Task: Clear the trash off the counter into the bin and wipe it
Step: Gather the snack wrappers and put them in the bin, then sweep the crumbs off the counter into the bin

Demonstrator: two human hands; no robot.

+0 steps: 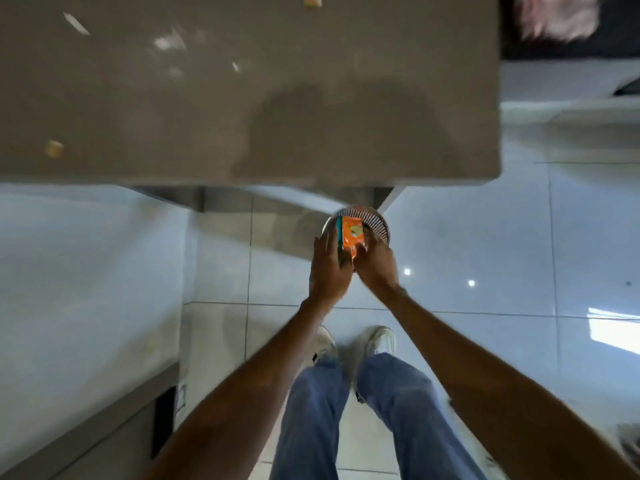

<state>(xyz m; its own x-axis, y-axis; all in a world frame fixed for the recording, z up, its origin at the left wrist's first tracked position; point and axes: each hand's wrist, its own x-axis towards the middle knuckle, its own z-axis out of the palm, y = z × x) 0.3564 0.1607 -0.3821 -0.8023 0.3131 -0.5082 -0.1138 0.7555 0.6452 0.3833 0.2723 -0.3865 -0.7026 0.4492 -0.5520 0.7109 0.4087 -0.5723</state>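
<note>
Both hands meet low over the floor, directly above the bin (pixel 379 223). Left hand (pixel 329 271): fingers extended, flat against the left side of the orange carton (pixel 352 233). Right hand (pixel 377 268): closed around the carton's near end. Carton long axis runs away from the person, far end already over the bin mouth; release should drop it in. Bin interior is largely hidden by hands and carton. Farther off, the counter (pixel 242 133) carries blurred scraps (pixel 54 148), identity unclear through motion blur.
</note>
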